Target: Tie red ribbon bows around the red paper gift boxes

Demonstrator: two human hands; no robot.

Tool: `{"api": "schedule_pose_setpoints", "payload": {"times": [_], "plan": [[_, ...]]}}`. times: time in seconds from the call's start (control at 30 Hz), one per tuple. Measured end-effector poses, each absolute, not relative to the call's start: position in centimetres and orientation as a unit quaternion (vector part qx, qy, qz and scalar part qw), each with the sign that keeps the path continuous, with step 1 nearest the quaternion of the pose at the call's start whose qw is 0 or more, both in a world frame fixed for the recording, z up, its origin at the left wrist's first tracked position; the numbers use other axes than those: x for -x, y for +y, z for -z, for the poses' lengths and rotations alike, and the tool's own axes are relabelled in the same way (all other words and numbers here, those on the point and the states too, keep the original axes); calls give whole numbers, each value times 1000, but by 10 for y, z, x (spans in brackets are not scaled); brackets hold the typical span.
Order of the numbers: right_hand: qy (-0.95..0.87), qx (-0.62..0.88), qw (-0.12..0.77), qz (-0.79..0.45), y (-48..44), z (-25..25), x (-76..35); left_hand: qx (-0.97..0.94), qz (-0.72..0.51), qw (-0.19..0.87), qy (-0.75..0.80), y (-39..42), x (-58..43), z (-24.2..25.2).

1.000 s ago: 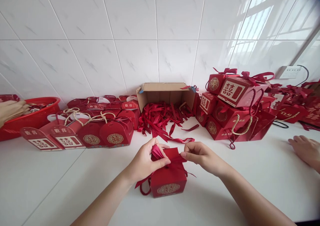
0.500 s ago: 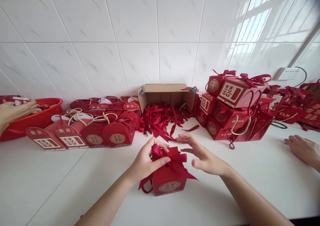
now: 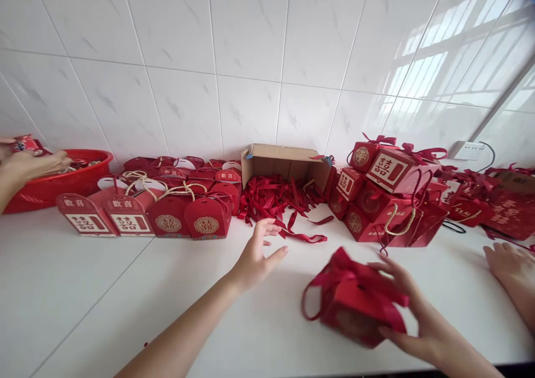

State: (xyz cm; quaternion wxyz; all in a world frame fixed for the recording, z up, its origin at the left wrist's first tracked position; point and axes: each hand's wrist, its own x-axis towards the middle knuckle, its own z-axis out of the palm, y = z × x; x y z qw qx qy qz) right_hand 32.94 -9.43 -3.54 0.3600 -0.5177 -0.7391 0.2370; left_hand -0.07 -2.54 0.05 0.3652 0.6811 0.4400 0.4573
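A red gift box [image 3: 355, 311] with a ribbon bow on top and a cord handle at its left side is tilted and a little blurred over the white table. My right hand [image 3: 412, 305] grips its right side, thumb at the front and fingers behind. To the left, my left hand [image 3: 257, 258] is held with thumb and fingers apart and nothing in it. Just beyond the left hand lies a heap of loose red ribbons [image 3: 271, 197], spilling from an open cardboard box [image 3: 288, 153] on its side.
Rows of red boxes [image 3: 209, 226] with cord handles stand on the left. Bow-tied boxes [image 3: 387, 170] are stacked on the right. Another person's hands [image 3: 33, 166] hold a red packet by a red basin [image 3: 90, 185]. Another hand [image 3: 512, 266] rests at the right edge.
The bow-tied gift box has moved right, now in my right hand. My left hand has let go of its bow and opened. The view has shifted slightly.
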Motion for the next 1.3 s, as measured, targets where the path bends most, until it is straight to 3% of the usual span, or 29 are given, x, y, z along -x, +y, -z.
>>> {"api": "schedule_pose_setpoints", "payload": {"times": [0.1, 0.2, 0.37, 0.5, 0.57, 0.8, 0.97, 1.3], "plan": [[-597, 664, 449, -14, -91, 39, -363, -675, -460, 307, 489, -23, 0, 3], [-515, 715, 450, 146, -83, 33, -362, -687, -470, 217, 510, -18, 2, 8], [-647, 632, 411, 113, -58, 23, -304, -660, -516, 47, 544, -2, 22, 6], [-764, 587, 267, 33, -28, 24, -248, -583, -502, -141, 623, 13, 53, -5], [-794, 571, 210, -7, -14, 24, -223, -549, -486, -181, 655, 19, 69, -7], [-812, 511, 277, 55, 36, 41, -161, -525, -490, -191, 669, 28, 97, -5], [-805, 532, 261, 30, 51, 67, -155, -503, -509, -178, 676, 30, 99, -4], [-824, 505, 252, 39, 44, 65, -160, -625, -525, -18, 578, 28, 78, 7]]}}
